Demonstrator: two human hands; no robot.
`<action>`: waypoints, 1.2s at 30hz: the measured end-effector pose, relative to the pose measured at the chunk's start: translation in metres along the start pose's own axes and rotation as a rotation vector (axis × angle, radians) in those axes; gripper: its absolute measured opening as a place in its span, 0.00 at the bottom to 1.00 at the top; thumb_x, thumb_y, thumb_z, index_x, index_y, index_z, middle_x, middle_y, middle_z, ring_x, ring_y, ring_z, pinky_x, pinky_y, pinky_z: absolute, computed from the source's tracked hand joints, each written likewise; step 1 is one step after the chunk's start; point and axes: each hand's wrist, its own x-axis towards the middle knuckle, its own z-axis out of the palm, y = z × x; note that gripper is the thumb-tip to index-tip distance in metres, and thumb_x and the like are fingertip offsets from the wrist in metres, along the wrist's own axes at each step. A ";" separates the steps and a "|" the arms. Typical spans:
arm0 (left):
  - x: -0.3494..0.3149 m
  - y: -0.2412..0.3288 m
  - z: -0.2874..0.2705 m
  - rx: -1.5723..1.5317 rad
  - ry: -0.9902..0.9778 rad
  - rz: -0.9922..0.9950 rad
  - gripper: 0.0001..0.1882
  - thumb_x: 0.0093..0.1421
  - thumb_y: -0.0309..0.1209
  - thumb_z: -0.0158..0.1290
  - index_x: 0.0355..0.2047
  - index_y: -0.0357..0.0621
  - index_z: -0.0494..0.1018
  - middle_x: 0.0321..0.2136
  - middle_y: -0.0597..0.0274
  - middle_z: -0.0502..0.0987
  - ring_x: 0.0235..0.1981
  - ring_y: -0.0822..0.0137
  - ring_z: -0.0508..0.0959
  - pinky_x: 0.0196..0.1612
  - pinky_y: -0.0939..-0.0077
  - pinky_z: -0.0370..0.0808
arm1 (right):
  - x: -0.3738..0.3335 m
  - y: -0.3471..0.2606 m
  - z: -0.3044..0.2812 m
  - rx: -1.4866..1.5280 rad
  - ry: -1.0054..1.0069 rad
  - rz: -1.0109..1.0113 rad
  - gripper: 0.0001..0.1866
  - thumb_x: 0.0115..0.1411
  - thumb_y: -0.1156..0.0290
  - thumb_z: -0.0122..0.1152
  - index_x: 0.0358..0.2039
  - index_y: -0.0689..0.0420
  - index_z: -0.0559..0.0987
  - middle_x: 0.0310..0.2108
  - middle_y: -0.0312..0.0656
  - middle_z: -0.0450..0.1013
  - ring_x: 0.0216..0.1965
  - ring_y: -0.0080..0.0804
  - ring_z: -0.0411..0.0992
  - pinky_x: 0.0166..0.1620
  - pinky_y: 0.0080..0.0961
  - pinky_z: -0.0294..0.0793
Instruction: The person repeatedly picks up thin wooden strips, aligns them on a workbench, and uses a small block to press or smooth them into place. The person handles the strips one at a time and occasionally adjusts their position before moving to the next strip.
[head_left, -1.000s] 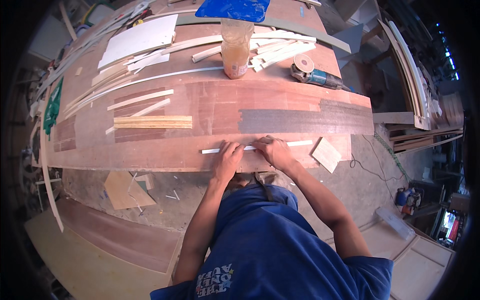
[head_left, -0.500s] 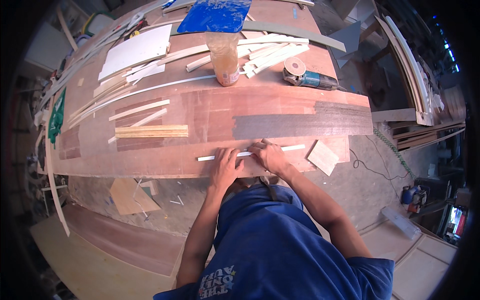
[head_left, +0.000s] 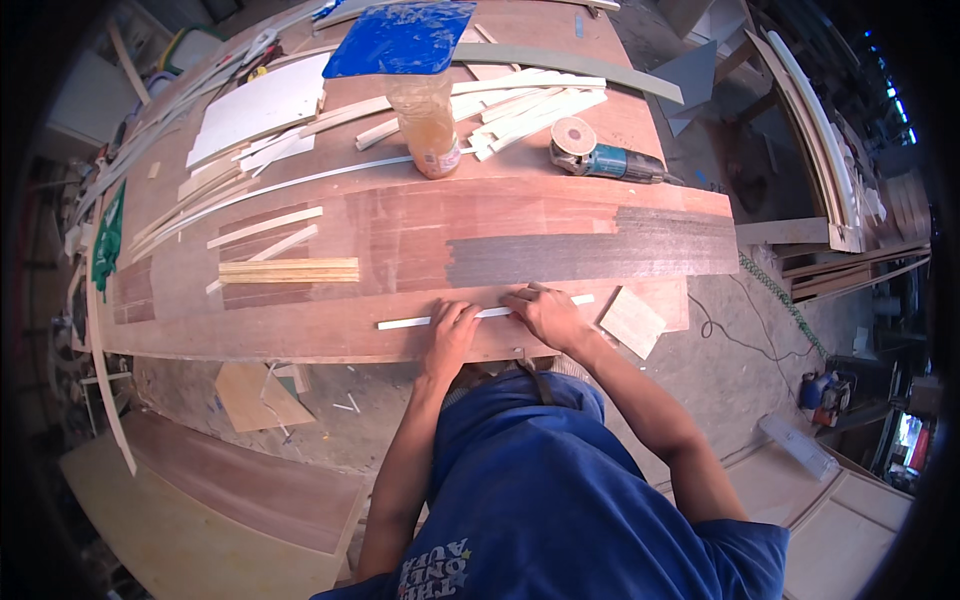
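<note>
A thin white strip (head_left: 400, 324) lies along the near edge of the wooden workbench (head_left: 270, 335). My left hand (head_left: 453, 333) has its fingers closed over the strip left of its middle. Farther right, my right hand (head_left: 546, 314) pinches the same strip, with the fingertips partly hidden. A short stretch of white shows between the two hands, and both ends stick out past them. Just right of my right hand lies a pale, square wood offcut (head_left: 634, 322). Beyond the hands is a long reddish veneered board (head_left: 400, 215) with a dark brown patch (head_left: 590, 247).
Several light wood strips (head_left: 290, 271) rest on the board's left part. Behind it stand a cloudy plastic bottle (head_left: 428, 135) under a blue sheet (head_left: 400, 40) and an angle grinder (head_left: 615, 160). White panels (head_left: 255, 110) and more strips (head_left: 540, 110) lie farther back. A cable crosses the floor at right.
The whole view has shifted, so the bench appears slightly farther left. Both hands sit a little farther right along the white strip, and the gap between them is slightly wider.
</note>
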 end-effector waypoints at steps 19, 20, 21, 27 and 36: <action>0.018 0.030 0.014 0.126 -0.038 0.062 0.15 0.61 0.25 0.64 0.49 0.41 0.83 0.43 0.56 0.80 0.47 0.50 0.79 0.51 0.55 0.78 | 0.004 0.021 0.013 -0.002 -0.048 0.022 0.12 0.63 0.66 0.68 0.46 0.51 0.89 0.47 0.40 0.84 0.47 0.46 0.83 0.47 0.43 0.85; 0.018 0.029 0.016 0.110 -0.012 0.066 0.14 0.61 0.25 0.64 0.48 0.41 0.83 0.43 0.56 0.80 0.46 0.50 0.79 0.50 0.55 0.78 | 0.004 0.021 0.014 -0.008 -0.050 0.009 0.12 0.63 0.65 0.68 0.46 0.50 0.89 0.47 0.40 0.84 0.48 0.46 0.83 0.47 0.43 0.85; 0.018 0.028 0.018 0.100 0.003 0.070 0.13 0.61 0.25 0.65 0.47 0.41 0.84 0.43 0.57 0.80 0.46 0.51 0.79 0.49 0.56 0.78 | 0.002 0.022 0.014 -0.030 -0.031 -0.012 0.13 0.63 0.65 0.67 0.47 0.50 0.89 0.48 0.40 0.83 0.49 0.46 0.83 0.47 0.43 0.85; 0.015 0.024 0.023 0.076 0.058 0.092 0.12 0.59 0.23 0.66 0.44 0.39 0.84 0.39 0.57 0.81 0.43 0.52 0.79 0.46 0.57 0.78 | -0.012 0.028 0.005 -0.084 0.046 -0.056 0.14 0.64 0.64 0.67 0.49 0.48 0.88 0.52 0.37 0.82 0.54 0.44 0.80 0.48 0.43 0.86; 0.018 0.031 0.018 0.040 0.043 0.055 0.13 0.60 0.23 0.66 0.45 0.37 0.83 0.39 0.55 0.81 0.43 0.50 0.80 0.46 0.56 0.78 | -0.015 0.038 0.007 -0.059 0.063 -0.022 0.11 0.63 0.62 0.68 0.44 0.48 0.89 0.48 0.36 0.84 0.50 0.44 0.81 0.46 0.45 0.86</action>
